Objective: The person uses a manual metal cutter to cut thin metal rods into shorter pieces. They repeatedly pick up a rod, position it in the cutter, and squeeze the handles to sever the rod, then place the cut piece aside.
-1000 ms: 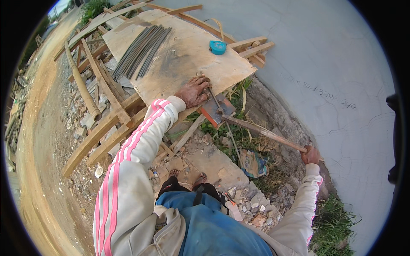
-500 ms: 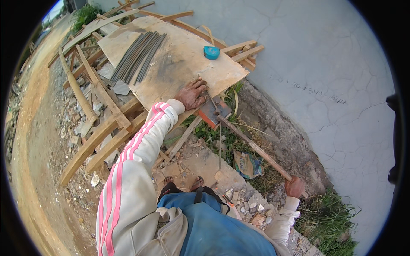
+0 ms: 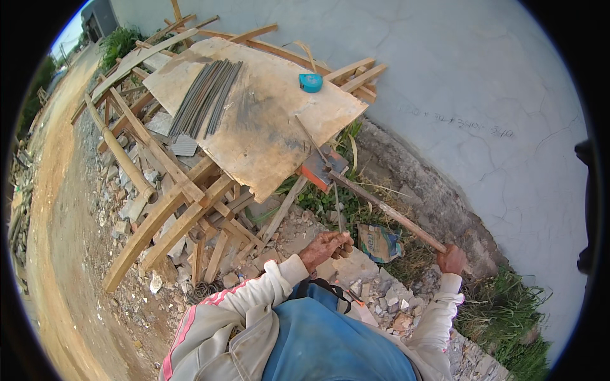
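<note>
My right hand (image 3: 452, 260) is wrapped round the lower end of a long brown bar (image 3: 394, 213). The bar's upper end meets a small orange and grey metal block (image 3: 316, 174) at the plywood's near corner. A thin steel rod (image 3: 308, 134) lies over that corner, and past the block its other leg runs down toward me. My left hand (image 3: 327, 249), in front of my body, has its fingers closed at the lower end of this leg; the fingers partly hide the grip. Farther back on the plywood sheet (image 3: 279, 101) lies a bundle of steel rods (image 3: 206, 98).
A blue tape measure (image 3: 311, 82) sits near the sheet's right edge. Wooden beams (image 3: 184, 222) and a bamboo pole (image 3: 124, 159) lie to the left over rubble. A cracked grey wall (image 3: 470, 95) stands at right. A crumpled sack (image 3: 379, 243) and grass (image 3: 499, 311) lie below it.
My left hand has left the plywood's edge and come back toward my body, to the rod's near leg. My right hand still holds the bar. The view has shifted slightly.
</note>
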Tool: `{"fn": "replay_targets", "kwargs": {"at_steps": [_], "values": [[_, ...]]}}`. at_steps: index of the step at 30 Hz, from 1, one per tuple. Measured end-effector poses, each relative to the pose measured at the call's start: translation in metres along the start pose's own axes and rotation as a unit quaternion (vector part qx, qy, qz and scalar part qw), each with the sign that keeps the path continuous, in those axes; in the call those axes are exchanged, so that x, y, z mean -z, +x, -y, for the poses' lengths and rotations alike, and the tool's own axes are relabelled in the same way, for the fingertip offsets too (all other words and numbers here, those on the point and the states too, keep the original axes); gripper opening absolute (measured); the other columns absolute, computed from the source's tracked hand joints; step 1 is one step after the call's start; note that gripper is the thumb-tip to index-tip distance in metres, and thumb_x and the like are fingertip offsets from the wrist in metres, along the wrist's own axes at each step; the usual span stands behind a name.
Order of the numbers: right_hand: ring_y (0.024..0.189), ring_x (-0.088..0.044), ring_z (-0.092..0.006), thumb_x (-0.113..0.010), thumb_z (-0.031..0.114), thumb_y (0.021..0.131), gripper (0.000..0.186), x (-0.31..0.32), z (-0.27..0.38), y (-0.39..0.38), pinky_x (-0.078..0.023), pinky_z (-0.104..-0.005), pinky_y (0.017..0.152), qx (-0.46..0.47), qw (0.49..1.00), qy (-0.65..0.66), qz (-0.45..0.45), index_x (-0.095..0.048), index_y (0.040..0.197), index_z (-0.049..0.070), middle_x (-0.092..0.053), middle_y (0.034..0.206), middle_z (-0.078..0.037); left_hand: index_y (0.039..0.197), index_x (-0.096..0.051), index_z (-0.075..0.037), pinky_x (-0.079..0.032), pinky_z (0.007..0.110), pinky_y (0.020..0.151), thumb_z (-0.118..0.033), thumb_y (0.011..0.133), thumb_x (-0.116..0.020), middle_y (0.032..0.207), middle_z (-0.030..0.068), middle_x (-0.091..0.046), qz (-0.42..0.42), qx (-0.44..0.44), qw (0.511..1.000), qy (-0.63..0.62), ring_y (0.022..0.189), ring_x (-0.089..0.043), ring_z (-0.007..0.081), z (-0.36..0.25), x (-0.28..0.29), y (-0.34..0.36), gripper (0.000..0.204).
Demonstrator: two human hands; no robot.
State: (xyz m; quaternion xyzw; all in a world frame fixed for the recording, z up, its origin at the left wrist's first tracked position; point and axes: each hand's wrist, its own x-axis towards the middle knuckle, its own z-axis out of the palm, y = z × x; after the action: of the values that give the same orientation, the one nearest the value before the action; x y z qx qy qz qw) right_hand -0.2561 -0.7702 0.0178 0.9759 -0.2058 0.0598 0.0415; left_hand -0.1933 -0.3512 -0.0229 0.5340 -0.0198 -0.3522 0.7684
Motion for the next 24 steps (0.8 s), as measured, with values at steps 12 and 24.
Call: {"fn": "replay_targets", "kwargs": {"at_steps": [12,24], "values": [[0.077,-0.069,-0.0425,-0.074,0.038,0.076,0.027,0.022,0.037,-0.068,-0.055,-0.0515,0.070,-0.100,0.993,-0.053,-0.012,-0.077,0.082,0.012,-0.070,0.078,-0.022,0.081,-0.057,-0.012,-0.050,0.030,0.063,-0.034,0.102,-0.057,0.073,0.0019,-0.060,0.059,0.031,0.995,-0.081,0.065,-0.060,0.0131,0.005,0.027,-0.006,0.030],[0.071,-0.067,-0.0431,-0.063,0.066,0.087,0.064,0.072,0.167,-0.259,-0.052,-0.0511,0.065,-0.171,0.981,0.066,0.068,-0.068,0.083,0.003,-0.066,0.069,-0.020,0.074,-0.052,-0.012,-0.047,0.031,0.055,-0.032,0.099,-0.059,0.064,0.0005,-0.053,0.069,0.009,0.997,0.018,0.058,-0.056,0.0131,-0.029,0.116,-0.029,0.033]]}}
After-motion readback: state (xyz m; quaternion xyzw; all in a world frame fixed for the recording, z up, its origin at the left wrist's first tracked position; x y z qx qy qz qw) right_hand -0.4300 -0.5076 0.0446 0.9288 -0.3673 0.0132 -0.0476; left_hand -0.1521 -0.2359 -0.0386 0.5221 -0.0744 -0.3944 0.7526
